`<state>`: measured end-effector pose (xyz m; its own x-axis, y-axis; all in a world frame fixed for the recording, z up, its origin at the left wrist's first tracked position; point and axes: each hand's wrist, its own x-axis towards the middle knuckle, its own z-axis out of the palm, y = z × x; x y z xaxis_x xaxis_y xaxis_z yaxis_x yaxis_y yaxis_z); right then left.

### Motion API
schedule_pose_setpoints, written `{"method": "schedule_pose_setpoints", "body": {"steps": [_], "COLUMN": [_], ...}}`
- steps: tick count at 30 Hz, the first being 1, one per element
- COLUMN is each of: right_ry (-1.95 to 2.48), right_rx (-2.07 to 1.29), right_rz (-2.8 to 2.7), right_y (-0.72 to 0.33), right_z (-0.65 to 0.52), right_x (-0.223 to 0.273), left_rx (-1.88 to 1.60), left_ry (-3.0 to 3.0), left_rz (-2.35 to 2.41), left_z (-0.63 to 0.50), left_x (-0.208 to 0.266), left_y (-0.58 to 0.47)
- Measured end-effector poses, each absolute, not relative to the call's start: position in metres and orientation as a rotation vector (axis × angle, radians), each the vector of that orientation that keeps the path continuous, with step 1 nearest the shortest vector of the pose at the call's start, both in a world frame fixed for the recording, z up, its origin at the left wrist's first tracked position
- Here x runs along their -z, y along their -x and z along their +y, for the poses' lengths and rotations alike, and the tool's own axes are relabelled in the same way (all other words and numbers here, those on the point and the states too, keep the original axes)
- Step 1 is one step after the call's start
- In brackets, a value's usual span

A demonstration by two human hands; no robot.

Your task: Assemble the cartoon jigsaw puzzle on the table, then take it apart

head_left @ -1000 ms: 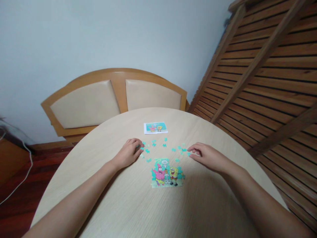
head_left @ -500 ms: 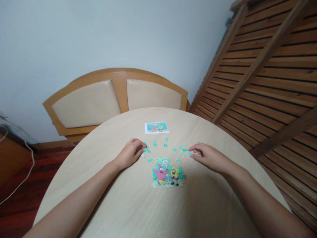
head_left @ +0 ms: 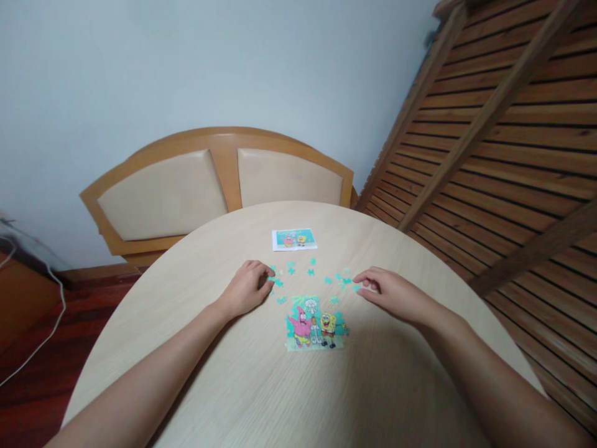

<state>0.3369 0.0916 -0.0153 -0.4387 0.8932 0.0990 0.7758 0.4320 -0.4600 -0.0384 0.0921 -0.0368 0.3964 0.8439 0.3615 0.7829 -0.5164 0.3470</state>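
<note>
A partly assembled jigsaw puzzle point(head_left: 317, 323) lies flat on the round table, showing a pink starfish, a tall pale figure and a yellow sponge character. My left hand point(head_left: 247, 288) rests left of it, fingers curled, with a gap between thumb and index finger. Its fingertips are at a small group of teal puzzle pieces point(head_left: 278, 283), some partly hidden by them. On the other side, my right hand point(head_left: 385, 289) has thumb and index finger apart beside more loose teal pieces point(head_left: 346, 281). I see no piece lifted by either hand.
A picture card point(head_left: 295, 239) with the same characters lies beyond the pieces. A few loose pieces point(head_left: 311, 272) sit between the hands. Behind the round table point(head_left: 224, 386) stands a padded wooden bench back point(head_left: 231, 168). Slatted wood point(head_left: 489, 143) rises at the right.
My left thumb has shifted slightly forward, covering more of a pale piece by it. My right hand holds nearly the same position, and the assembled puzzle looks the same.
</note>
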Motion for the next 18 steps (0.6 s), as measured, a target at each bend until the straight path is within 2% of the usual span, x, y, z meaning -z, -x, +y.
{"method": "schedule_pose_setpoints", "body": {"steps": [10,18], "right_ry": [1.453,1.409], "right_rx": [-0.487,-0.473], "right_rz": [-2.387,-2.389], "right_y": [-0.334,-0.335], "right_z": [0.091,0.092], "right_x": [0.013,0.014], "left_rx": [-0.739,-0.534], "left_ry": [-2.542,-2.526], "left_rz": [1.633,1.701], "left_z": [0.094,0.120], "left_x": [0.041,0.033], "left_y": [0.023,0.022]}}
